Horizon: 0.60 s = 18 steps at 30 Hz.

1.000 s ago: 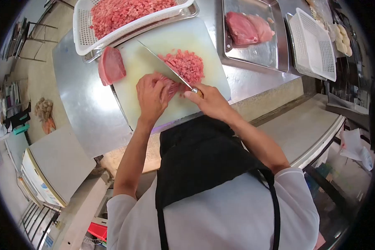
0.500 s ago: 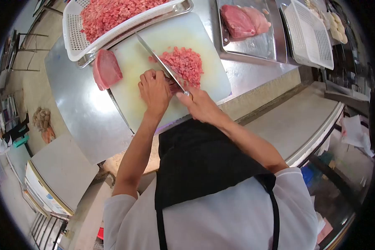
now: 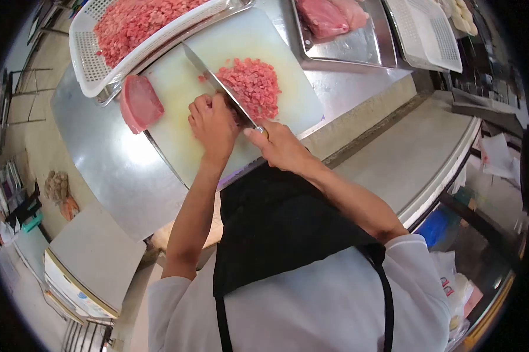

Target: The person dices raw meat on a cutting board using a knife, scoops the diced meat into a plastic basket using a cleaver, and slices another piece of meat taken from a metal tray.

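My right hand is closed round the handle of a large knife, its blade slanting up and left across the white cutting board. Just left of the blade, my left hand has its fingers curled down on a piece of meat, mostly hidden under them. Diced red meat lies heaped on the board right of the blade. A thick raw slab rests at the board's left edge.
A white perforated basket of diced meat stands beyond the board. A metal tray holds larger raw pieces at the upper right, with another white basket beside it. Steel tabletop extends left.
The view has shifted, so the board and trays sit higher and further left. My left fingers have drawn in over the meat, which shows less. The knife stays beside them in my right hand.
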Each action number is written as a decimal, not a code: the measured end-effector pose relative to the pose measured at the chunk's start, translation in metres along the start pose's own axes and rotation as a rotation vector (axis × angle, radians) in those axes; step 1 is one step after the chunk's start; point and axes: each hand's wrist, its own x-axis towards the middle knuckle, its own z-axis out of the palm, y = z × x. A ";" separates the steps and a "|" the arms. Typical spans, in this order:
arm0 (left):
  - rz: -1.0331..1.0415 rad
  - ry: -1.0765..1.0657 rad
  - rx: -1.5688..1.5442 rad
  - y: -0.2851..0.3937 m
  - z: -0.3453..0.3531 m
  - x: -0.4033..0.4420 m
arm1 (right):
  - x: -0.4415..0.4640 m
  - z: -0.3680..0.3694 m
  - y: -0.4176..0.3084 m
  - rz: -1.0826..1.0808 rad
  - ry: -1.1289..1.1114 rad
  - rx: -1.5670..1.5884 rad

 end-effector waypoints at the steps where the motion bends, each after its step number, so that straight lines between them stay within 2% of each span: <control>1: -0.001 0.011 -0.007 0.002 0.000 0.003 | -0.003 -0.004 -0.002 0.017 -0.009 0.005; 7: 0.004 -0.056 -0.009 -0.001 -0.001 0.003 | -0.064 -0.002 -0.020 0.156 -0.057 0.115; 11: 0.004 -0.015 -0.048 -0.002 -0.001 0.003 | -0.019 0.027 0.004 -0.023 0.049 0.062; 13: 0.029 -0.004 -0.077 -0.002 -0.006 0.005 | -0.007 0.023 0.000 -0.015 0.052 0.036; 16: -0.078 0.184 -0.458 -0.008 -0.019 0.011 | -0.015 -0.002 -0.012 0.035 0.010 -0.020; 18: -0.078 0.140 -0.356 -0.016 -0.022 0.012 | -0.027 -0.027 -0.025 0.072 -0.066 -0.062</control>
